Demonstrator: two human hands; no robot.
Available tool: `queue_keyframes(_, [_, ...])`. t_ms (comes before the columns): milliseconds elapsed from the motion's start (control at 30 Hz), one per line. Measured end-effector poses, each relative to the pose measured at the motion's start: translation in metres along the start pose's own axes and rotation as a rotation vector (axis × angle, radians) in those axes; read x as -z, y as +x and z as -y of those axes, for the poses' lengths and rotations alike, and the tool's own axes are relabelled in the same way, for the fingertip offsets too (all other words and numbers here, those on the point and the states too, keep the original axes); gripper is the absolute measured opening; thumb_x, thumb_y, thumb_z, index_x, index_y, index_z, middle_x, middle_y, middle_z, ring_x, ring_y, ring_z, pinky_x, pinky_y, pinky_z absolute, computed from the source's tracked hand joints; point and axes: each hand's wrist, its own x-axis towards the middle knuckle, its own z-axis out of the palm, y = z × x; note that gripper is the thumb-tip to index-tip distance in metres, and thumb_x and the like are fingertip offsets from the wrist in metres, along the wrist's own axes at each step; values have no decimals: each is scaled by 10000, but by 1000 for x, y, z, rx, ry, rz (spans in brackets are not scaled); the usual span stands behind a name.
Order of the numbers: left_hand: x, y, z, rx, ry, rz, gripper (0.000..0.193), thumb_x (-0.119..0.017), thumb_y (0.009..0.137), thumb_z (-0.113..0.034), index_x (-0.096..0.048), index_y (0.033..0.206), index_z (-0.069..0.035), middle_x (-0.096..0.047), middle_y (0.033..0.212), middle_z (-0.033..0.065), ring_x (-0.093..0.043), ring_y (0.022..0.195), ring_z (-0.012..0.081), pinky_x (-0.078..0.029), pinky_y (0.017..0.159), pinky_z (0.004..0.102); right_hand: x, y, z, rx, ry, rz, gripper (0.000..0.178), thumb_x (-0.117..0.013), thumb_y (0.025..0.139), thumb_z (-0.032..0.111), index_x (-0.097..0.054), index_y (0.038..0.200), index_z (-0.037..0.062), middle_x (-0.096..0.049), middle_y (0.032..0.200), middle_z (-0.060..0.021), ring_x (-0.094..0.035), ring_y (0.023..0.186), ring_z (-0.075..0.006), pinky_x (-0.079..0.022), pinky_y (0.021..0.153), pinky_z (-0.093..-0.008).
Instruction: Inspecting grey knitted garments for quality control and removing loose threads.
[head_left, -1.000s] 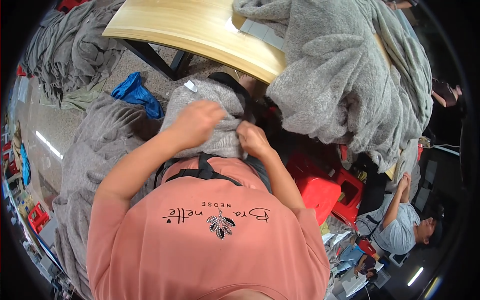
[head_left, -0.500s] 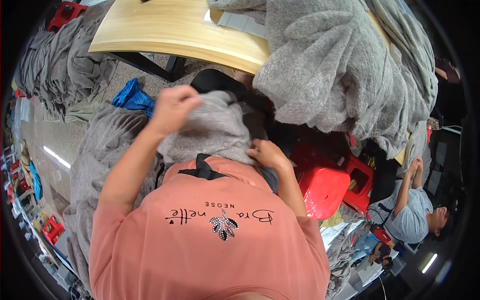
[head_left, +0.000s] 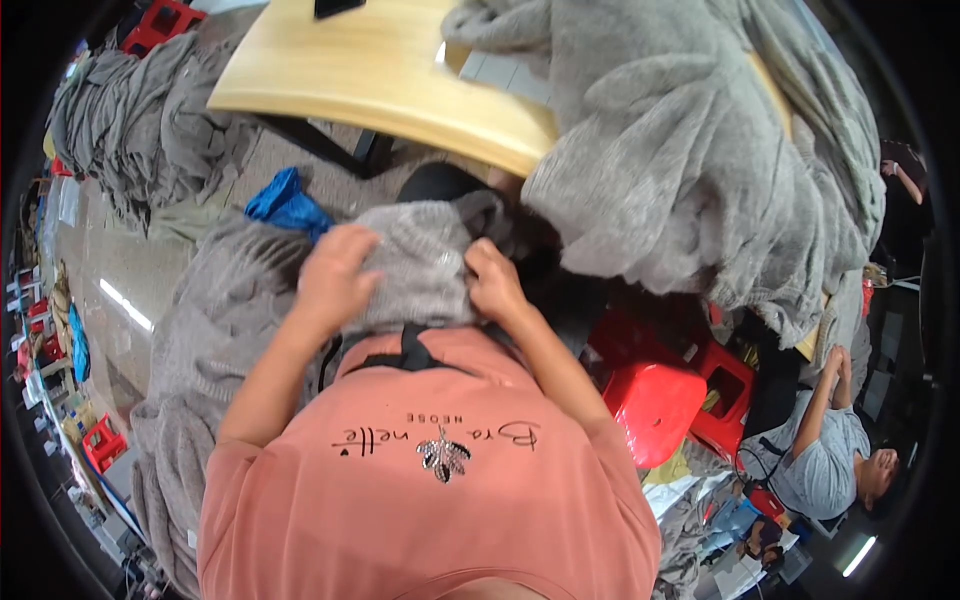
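A grey knit garment [head_left: 415,250] lies bunched across my lap, in front of my pink shirt. At its left edge is my left hand [head_left: 340,278], slightly blurred, its thumb apart from its fingers and nothing visible between them. My right hand [head_left: 494,283] is closed at the garment's right edge, fingers bent and pinching the knit. A darker grey fold of cloth [head_left: 487,215] shows just beyond the right fingers. The underside of the garment is hidden.
A wooden table [head_left: 380,90] stands ahead, with a large grey knit heap [head_left: 660,160] hanging off its right side. More grey knitwear [head_left: 230,300] and a blue cloth [head_left: 288,203] lie at left. Red stools [head_left: 655,410] stand at right, near a seated person [head_left: 820,450].
My left hand has come down from above the garment to its left edge. My right hand has moved up and inward along the right edge. The garment's folds have shifted.
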Motion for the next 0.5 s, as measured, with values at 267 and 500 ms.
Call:
queue_keyframes(267, [-59,51,-27,-157,-386,594,343,-572,647,-58,-556,986,-105,-532,1031,144,-541,909,308,-430,762,391,45,-16,63,342,311,-151,203,-528,589,-95,-524,774,-10,-514,995,-152,-529,869,-259,-444,740,-302])
queue_keyframes(500, [210,13,51,-211,328,-649,224,-531,671,-75,-589,886,-59,-577,884,130,-532,743,319,-427,667,401,27,-37,-67,-363,-10,282,209,-547,722,55,-564,920,-12,-595,834,-125,-555,761,-189,-444,702,-291])
